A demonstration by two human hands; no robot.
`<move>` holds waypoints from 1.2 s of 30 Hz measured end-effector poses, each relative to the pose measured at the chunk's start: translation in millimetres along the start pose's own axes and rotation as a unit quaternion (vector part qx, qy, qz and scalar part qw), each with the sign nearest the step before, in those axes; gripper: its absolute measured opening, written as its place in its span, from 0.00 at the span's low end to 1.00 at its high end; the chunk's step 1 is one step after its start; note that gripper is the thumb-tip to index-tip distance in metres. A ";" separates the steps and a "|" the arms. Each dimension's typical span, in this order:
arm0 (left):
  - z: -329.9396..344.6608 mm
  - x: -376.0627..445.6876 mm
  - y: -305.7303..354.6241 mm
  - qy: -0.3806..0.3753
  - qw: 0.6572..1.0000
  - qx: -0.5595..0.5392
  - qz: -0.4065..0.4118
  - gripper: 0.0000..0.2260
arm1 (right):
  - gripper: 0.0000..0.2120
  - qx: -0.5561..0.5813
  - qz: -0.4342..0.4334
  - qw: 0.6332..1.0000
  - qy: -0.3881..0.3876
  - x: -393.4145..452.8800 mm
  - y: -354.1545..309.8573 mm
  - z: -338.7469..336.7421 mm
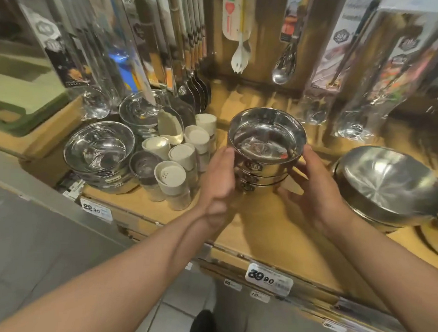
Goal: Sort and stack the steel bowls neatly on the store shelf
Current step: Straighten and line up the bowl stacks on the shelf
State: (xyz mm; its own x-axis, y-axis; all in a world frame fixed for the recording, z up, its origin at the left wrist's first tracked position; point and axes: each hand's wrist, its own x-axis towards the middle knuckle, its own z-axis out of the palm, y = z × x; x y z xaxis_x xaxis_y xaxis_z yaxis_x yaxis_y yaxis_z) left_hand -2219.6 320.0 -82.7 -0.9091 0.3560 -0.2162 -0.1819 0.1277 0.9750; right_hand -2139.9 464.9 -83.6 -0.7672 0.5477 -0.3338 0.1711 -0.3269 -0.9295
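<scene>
From the head camera, three small steel bowls (265, 151) sit stacked together over the wooden shelf (278, 228). The left hand (220, 181) and right hand (314, 186) both hold the stack by its sides. Six white-capped shakers (180, 157) stand nearby. One big bowl (389, 183) sits right.

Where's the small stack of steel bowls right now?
In the head view, the stack of steel bowls sits centre frame on the wooden shelf, held between the left hand and right hand, right of the white-capped shakers.
</scene>
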 end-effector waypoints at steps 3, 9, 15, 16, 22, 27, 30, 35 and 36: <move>-2.4 0.3 -4.3 0.025 1.000 0.000 0.005 0.13 | 0.11 -0.016 -0.008 1.000 -0.002 5.8 -0.2 9.2; -8.2 4.8 -7.1 0.059 0.995 -0.080 -0.003 0.24 | 0.11 -0.019 -0.011 1.000 -0.020 5.8 6.8 25.1; -9.2 6.9 -1.3 0.055 0.995 -0.084 0.002 0.29 | 0.14 -0.026 -0.016 0.999 -0.023 12.4 3.7 28.2; -9.6 5.4 0.0 0.056 0.995 -0.086 0.008 0.28 | 0.14 -0.029 -0.012 0.999 -0.022 12.1 2.3 29.6; -11.6 14.1 -11.2 0.068 0.997 -0.020 0.032 0.15 | 0.14 -0.034 -0.004 0.999 -0.008 14.6 1.1 33.5; -11.6 8.3 -10.6 0.077 0.995 0.063 0.030 0.13 | 0.14 -0.017 -0.010 1.000 -0.017 7.7 -2.9 37.4; -5.7 -1.3 -10.3 0.090 0.994 0.061 0.029 0.11 | 0.15 -0.007 -0.018 0.999 -0.027 -9.6 -3.4 33.9; 19.5 -51.4 -30.8 0.085 0.995 -0.021 -0.041 0.15 | 0.15 0.065 0.059 0.995 0.036 -71.1 41.8 -31.4; 28.4 -60.7 -34.4 0.079 0.995 -0.020 -0.064 0.11 | 0.12 0.064 0.065 0.995 0.046 -87.5 47.3 -49.2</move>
State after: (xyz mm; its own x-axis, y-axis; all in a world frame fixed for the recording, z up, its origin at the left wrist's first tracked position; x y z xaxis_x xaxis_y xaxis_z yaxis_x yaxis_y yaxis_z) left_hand -2147.6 320.3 -104.7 -0.9247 0.1882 -0.3310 -0.3118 0.1250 0.9419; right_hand -2034.3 439.4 -106.1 -0.6833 0.5602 -0.4684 0.1811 -0.4914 -0.8519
